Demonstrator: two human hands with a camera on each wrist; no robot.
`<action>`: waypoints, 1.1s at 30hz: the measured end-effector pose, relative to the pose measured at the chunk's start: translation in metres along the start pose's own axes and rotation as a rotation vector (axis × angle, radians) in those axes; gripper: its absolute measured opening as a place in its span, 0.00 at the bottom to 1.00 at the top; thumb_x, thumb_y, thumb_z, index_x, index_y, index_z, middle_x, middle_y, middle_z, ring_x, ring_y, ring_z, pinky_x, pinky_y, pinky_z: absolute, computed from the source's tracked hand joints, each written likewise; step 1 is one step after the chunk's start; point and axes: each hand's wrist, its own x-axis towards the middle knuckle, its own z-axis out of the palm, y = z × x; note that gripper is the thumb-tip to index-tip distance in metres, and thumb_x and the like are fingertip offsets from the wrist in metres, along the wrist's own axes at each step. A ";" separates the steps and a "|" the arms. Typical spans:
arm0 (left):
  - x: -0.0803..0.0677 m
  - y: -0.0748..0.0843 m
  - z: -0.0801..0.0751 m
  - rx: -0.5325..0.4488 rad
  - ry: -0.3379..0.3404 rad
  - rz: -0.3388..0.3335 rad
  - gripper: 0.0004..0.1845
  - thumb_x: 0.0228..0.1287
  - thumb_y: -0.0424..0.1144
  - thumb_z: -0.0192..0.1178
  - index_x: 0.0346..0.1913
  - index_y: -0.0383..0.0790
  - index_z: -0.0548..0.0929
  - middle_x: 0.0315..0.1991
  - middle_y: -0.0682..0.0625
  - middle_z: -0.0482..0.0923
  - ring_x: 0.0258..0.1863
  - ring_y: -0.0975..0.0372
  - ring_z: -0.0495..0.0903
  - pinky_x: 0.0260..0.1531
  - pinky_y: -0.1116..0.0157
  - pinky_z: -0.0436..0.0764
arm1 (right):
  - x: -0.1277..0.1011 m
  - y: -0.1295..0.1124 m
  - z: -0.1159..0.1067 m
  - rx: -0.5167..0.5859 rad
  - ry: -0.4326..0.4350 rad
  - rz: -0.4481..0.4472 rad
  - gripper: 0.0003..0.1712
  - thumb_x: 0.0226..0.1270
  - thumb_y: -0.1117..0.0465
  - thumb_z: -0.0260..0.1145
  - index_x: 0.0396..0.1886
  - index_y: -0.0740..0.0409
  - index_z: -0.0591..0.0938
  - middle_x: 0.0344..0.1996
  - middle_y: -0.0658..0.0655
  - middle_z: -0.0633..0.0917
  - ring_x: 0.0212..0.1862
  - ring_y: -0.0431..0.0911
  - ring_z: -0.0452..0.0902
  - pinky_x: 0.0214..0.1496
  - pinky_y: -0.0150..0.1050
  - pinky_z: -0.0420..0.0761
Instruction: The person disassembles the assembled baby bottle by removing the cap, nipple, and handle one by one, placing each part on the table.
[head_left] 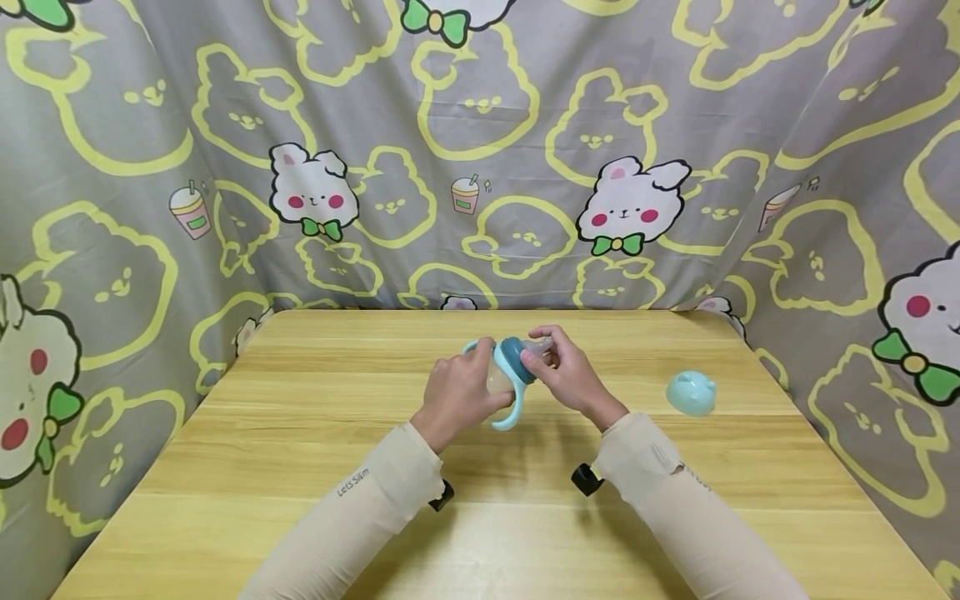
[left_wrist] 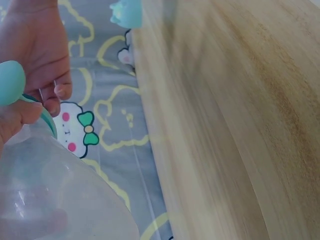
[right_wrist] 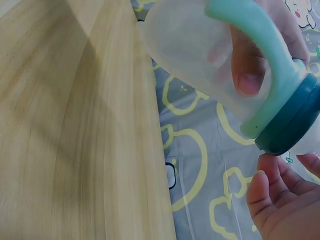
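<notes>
A baby bottle (head_left: 501,377) is tilted above the table, with a clear body, light-blue handles (head_left: 517,404), a dark teal collar (head_left: 514,360) and a translucent nipple (head_left: 537,344). My left hand (head_left: 461,387) grips its body, thumb and fingers on opposite sides; the left wrist view shows the body (left_wrist: 65,190) up close. My right hand (head_left: 566,371) is at the nipple end, thumb by the collar and fingers curled around the nipple. From the right wrist, its fingertips (right_wrist: 267,167) appear against the collar's edge (right_wrist: 287,125). Part of the nipple is hidden by this hand.
A light-blue domed cap (head_left: 692,393) with small ears lies on the wooden table (head_left: 315,433), to the right of my right hand. A patterned grey curtain (head_left: 480,242) hangs behind the table and along both sides. Black devices (head_left: 587,479) are strapped under both wrists.
</notes>
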 end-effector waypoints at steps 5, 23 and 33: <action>0.000 0.000 0.000 0.002 0.010 -0.002 0.38 0.43 0.53 0.73 0.55 0.34 0.72 0.21 0.50 0.77 0.15 0.62 0.72 0.16 0.62 0.74 | 0.000 -0.001 -0.003 0.011 -0.010 -0.033 0.23 0.70 0.67 0.57 0.61 0.71 0.66 0.33 0.61 0.77 0.34 0.52 0.72 0.35 0.39 0.72; 0.001 -0.001 0.000 0.007 -0.006 0.008 0.38 0.44 0.55 0.73 0.54 0.36 0.73 0.22 0.50 0.79 0.15 0.61 0.73 0.17 0.62 0.75 | 0.003 0.023 -0.007 0.182 -0.078 -0.105 0.26 0.70 0.67 0.58 0.64 0.69 0.62 0.49 0.68 0.76 0.48 0.57 0.76 0.48 0.41 0.76; 0.001 0.000 0.000 0.013 0.009 0.017 0.37 0.44 0.55 0.73 0.53 0.37 0.74 0.21 0.50 0.78 0.15 0.61 0.74 0.17 0.62 0.74 | 0.004 0.025 -0.006 0.095 -0.050 -0.109 0.25 0.72 0.62 0.57 0.63 0.66 0.64 0.52 0.68 0.74 0.44 0.56 0.76 0.44 0.44 0.77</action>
